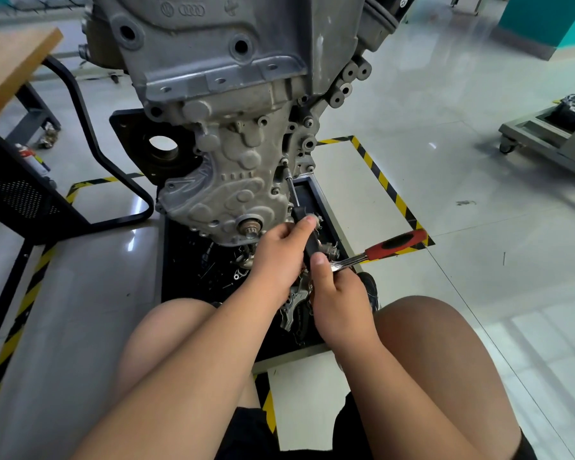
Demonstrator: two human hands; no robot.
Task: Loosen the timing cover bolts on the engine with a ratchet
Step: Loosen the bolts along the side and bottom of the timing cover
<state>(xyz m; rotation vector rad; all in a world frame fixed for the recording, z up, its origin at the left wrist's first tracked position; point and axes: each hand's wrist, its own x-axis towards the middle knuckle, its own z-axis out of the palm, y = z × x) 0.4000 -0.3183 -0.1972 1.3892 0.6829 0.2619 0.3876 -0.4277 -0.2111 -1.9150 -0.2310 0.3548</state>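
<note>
A grey engine stands upright on a stand, its cast timing cover facing me. A ratchet with a red and black handle sticks out to the right. From its head a black extension bar runs up to a bolt on the cover's right edge. My left hand grips the black extension, thumb on top. My right hand holds the ratchet at its chrome head, thumb pressed on the joint. The ratchet head is mostly hidden by my fingers.
A black tray under the engine holds several loose metal parts and a chain. A black metal frame and a wooden-topped bench stand at left. Yellow-black tape marks the floor. A wheeled cart is far right. My knees fill the foreground.
</note>
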